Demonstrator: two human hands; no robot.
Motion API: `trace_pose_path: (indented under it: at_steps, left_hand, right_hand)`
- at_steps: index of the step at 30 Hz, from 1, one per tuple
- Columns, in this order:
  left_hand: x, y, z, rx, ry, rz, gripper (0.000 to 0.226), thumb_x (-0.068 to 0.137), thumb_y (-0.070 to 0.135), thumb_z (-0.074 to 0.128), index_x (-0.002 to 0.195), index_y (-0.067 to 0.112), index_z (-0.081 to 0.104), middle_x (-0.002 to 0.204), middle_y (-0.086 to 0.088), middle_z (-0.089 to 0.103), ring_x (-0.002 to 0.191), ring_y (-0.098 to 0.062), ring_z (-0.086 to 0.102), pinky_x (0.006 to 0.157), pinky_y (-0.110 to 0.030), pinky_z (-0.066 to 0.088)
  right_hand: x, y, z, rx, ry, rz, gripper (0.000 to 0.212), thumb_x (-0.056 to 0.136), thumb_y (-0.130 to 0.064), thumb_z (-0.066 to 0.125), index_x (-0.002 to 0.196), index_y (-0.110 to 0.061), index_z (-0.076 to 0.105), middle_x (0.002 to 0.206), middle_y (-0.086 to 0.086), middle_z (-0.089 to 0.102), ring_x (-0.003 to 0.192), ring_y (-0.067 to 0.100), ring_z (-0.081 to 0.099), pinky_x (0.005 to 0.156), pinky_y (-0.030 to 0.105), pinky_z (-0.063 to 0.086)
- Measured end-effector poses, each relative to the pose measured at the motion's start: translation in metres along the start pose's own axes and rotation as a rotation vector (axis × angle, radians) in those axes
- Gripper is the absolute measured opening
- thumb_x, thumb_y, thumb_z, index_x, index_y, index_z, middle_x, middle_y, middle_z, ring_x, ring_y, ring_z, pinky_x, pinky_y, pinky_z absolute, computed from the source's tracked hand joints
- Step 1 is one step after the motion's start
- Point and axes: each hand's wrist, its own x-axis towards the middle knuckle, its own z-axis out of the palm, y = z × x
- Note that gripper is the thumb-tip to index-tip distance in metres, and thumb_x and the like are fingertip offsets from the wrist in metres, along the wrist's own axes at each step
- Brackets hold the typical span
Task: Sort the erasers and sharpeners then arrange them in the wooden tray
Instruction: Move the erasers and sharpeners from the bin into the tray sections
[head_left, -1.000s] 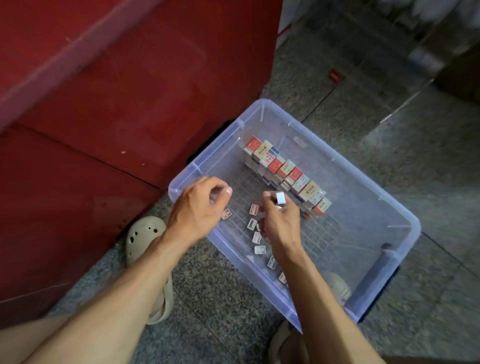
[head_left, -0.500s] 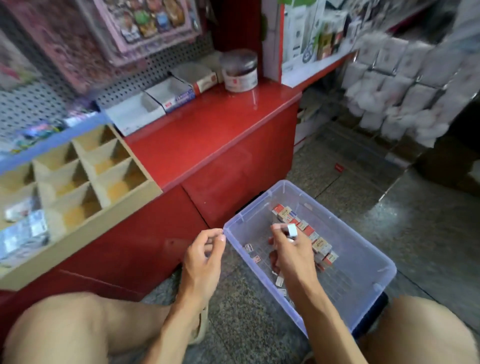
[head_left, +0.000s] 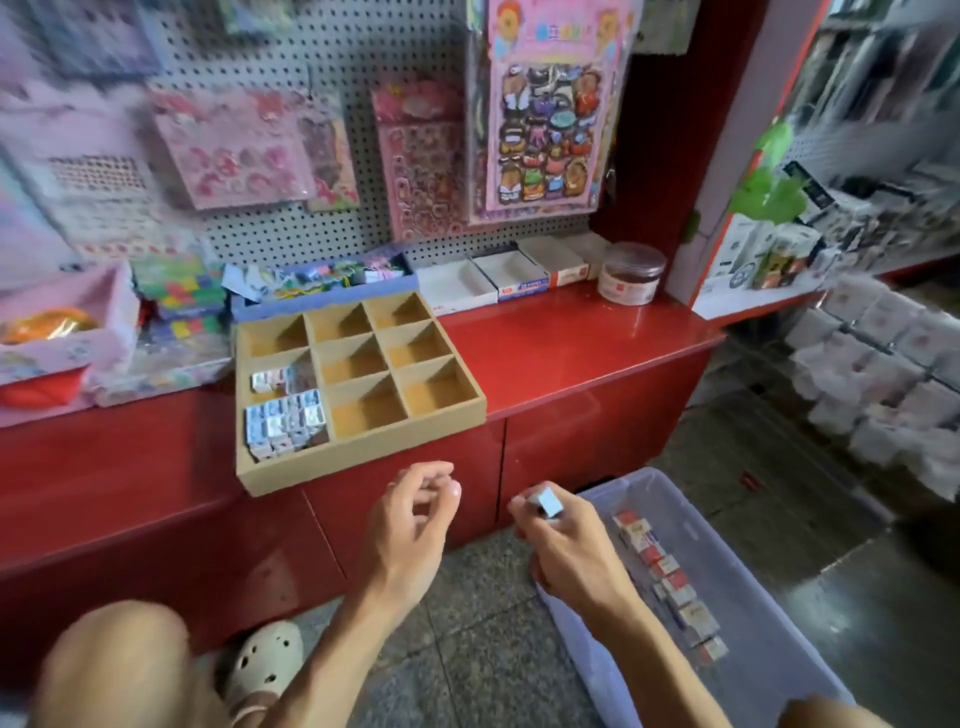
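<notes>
— On the red counter (head_left: 561, 353), what is the wooden tray (head_left: 363, 447) holding?

— I am seeing nine compartments. Small wrapped items are filling the near-left compartment (head_left: 284, 423), and a few more are lying in the middle-left compartment (head_left: 283, 378). The other seven are showing bare bottoms.

— And the clear plastic bin (head_left: 737, 613) on the floor?

— A row of red-and-white boxes (head_left: 667, 577) is lying inside it.

— Hand status?

— The right hand (head_left: 571, 551) is pinching a small pale-blue block (head_left: 548, 503) at its fingertips, beside the bin's rim. The left hand (head_left: 410, 525) is hanging loosely curled, gripping nothing.
</notes>
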Motion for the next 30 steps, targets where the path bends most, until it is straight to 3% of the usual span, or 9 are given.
trace_pose_path:
  at_steps: [8,10,12,13,17,19,24,27,30]
  left_hand:
    - [0.027,0.002,-0.077,-0.043,0.025,0.156,0.032,0.078,0.051,0.059,0.102,0.032,0.070,0.100,0.016,0.067,0.096,-0.003,0.064,0.065,-0.012,0.047]
    - [0.034,-0.002,-0.090,-0.018,-0.020,0.195,0.027,0.079,0.047,0.062,0.101,0.034,0.071,0.101,0.019,0.066,0.098,-0.004,0.064,0.069,-0.013,0.048]
    - [0.041,-0.005,-0.099,0.018,-0.041,0.243,0.021,0.081,0.044,0.064,0.096,0.033,0.073,0.101,0.017,0.066,0.096,-0.003,0.065,0.076,-0.013,0.048]
    - [0.045,-0.006,-0.103,0.029,-0.042,0.262,0.017,0.082,0.043,0.064,0.093,0.034,0.073,0.099,0.017,0.066,0.094,-0.002,0.065,0.078,-0.013,0.047]
    - [0.056,-0.005,-0.115,0.014,-0.018,0.236,0.008,0.079,0.043,0.064,0.082,0.036,0.067,0.089,0.023,0.067,0.084,0.000,0.063,0.076,-0.016,0.044]
    - [0.060,-0.006,-0.121,-0.066,-0.011,0.156,0.012,0.083,0.037,0.068,0.084,0.026,0.071,0.085,0.020,0.070,0.080,0.001,0.064,0.073,-0.014,0.045]
    - [0.075,-0.010,-0.132,-0.311,0.053,-0.144,0.006,0.089,0.016,0.069,0.085,0.015,0.074,0.071,0.007,0.069,0.071,-0.009,0.064,0.068,-0.015,0.046]
    - [0.084,-0.008,-0.134,-0.406,0.057,-0.197,0.002,0.087,0.012,0.071,0.085,0.013,0.071,0.074,-0.006,0.071,0.069,-0.024,0.071,0.063,-0.025,0.051]
    - [0.092,-0.002,-0.136,-0.457,0.010,-0.192,0.001,0.086,0.010,0.070,0.086,0.010,0.070,0.074,-0.008,0.071,0.065,-0.022,0.070,0.056,-0.026,0.053]
  right_hand:
    - [0.053,-0.059,0.075,-0.520,-0.369,-0.054,0.028,0.097,-0.028,0.055,0.071,-0.021,0.047,0.046,-0.013,0.041,0.041,0.002,0.033,0.048,0.027,0.031]
    - [0.061,-0.073,0.092,-0.608,-0.431,-0.085,0.016,0.095,-0.019,0.052,0.081,-0.026,0.056,0.049,-0.015,0.045,0.038,0.000,0.040,0.047,0.020,0.033]
    - [0.068,-0.084,0.105,-0.668,-0.462,-0.109,0.022,0.090,-0.007,0.050,0.093,-0.026,0.060,0.056,-0.014,0.046,0.037,-0.006,0.044,0.043,0.012,0.032]
    - [0.071,-0.088,0.109,-0.684,-0.475,-0.107,0.022,0.089,-0.004,0.050,0.088,-0.024,0.058,0.056,-0.013,0.045,0.036,-0.006,0.043,0.042,0.012,0.031]
    - [0.077,-0.090,0.115,-0.644,-0.493,-0.089,0.027,0.092,-0.006,0.051,0.070,-0.022,0.053,0.051,-0.014,0.050,0.040,-0.001,0.040,0.047,0.020,0.034]
    - [0.080,-0.084,0.114,-0.567,-0.451,-0.072,0.015,0.097,-0.017,0.055,0.083,-0.013,0.061,0.065,-0.005,0.054,0.047,0.004,0.041,0.048,0.025,0.036]
    - [0.087,-0.087,0.116,-0.311,-0.323,-0.104,0.015,0.101,-0.026,0.057,0.112,-0.020,0.063,0.074,0.000,0.062,0.047,0.012,0.048,0.040,0.020,0.036]
    - [0.091,-0.094,0.124,-0.279,-0.297,-0.128,0.018,0.100,-0.028,0.057,0.107,-0.013,0.064,0.072,-0.003,0.063,0.044,0.009,0.046,0.037,0.018,0.032]
    - [0.096,-0.098,0.134,-0.270,-0.293,-0.111,0.021,0.100,-0.027,0.058,0.095,-0.007,0.063,0.059,-0.009,0.058,0.040,0.007,0.043,0.037,0.019,0.031]
